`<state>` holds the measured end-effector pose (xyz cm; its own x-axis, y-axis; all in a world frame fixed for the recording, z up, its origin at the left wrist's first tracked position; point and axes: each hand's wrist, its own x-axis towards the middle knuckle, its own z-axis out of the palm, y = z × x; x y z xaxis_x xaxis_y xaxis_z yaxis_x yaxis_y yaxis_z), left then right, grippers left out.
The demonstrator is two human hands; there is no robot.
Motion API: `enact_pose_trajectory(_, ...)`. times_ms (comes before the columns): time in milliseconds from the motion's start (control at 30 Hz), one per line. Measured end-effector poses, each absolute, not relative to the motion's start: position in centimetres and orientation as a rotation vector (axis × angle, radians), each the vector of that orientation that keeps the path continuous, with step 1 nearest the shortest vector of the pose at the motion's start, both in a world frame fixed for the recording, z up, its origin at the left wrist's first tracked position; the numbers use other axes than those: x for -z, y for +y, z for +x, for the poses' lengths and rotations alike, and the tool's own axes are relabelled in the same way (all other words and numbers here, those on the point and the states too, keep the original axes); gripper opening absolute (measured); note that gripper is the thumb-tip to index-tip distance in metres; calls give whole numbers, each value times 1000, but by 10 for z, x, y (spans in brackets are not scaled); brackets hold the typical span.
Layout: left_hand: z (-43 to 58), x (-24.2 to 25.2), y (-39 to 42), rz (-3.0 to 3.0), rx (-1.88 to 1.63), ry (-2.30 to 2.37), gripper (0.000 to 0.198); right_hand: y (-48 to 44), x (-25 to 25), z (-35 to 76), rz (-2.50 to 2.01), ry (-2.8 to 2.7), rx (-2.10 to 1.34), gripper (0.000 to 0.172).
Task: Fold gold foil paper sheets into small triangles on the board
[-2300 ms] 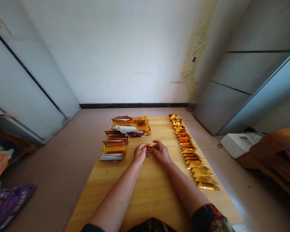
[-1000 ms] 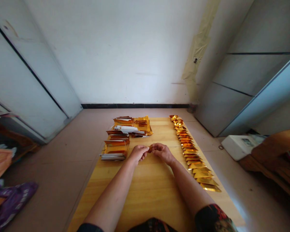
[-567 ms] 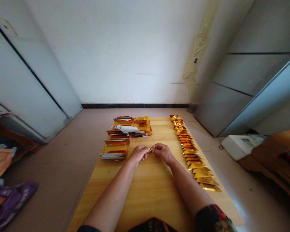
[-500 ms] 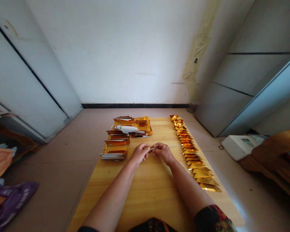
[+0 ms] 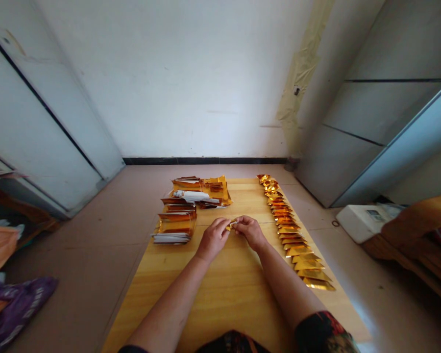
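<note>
A pale wooden table (image 5: 235,294) fills the lower middle of the view, its long side running away from the person. Down its right edge, from about 1 o'clock to 4 o'clock of the hands, lies a row of folded gold foil pieces (image 5: 292,235), each overlapping the next like roof tiles. At 10 to 11 o'clock sit the stacks of gold foil sheets (image 5: 176,224), white edges showing at their sides, with a further stack (image 5: 202,191) behind them at 12 o'clock (this one looser, some sheets splayed). The left hand (image 5: 213,239) and right hand (image 5: 250,231) meet over the table's middle, knuckles up, fingertips turned in toward each other. Between them, pinched by the fingertips of both, is a small gold foil slip (image 5: 231,225), held just above the wood at 3 o'clock of the left hand and 9 o'clock of the right. Its fold is too small to make out.
</note>
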<state>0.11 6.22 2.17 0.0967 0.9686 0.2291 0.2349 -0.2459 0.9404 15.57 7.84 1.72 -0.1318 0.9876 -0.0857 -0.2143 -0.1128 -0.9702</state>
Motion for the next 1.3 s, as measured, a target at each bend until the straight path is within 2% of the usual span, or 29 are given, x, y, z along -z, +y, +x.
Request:
enact_pose_trajectory(367, 0, -22, 61, 1652, -1273, 1226, 15, 80, -15, 158, -985, -1068, -1540, 25)
enact_pose_trajectory(567, 5, -14, 58, 1642, -1261, 1369, 14, 79, -20, 157, -989, -1081, -1551, 23)
enact_pose_trajectory(700, 8, -14, 55, 1674, -1345, 1333, 15, 78, -25, 153, -1065, -1075, -1440, 19)
enact_pose_trajectory(867, 10, -10, 53, 2010, -1455, 1270, 17, 78, -24, 145, -1158, -1032, -1269, 12)
enact_pose_trajectory(1033, 7, -2, 57, 2152, -1508, 1356, 20, 74, -24, 140, -1201, -959, -1331, 15)
enact_pose_trajectory(1300, 8, -6, 59, 2052, -1488, 1430, 15, 70, -21, 139, -1066, -781, -1586, 25)
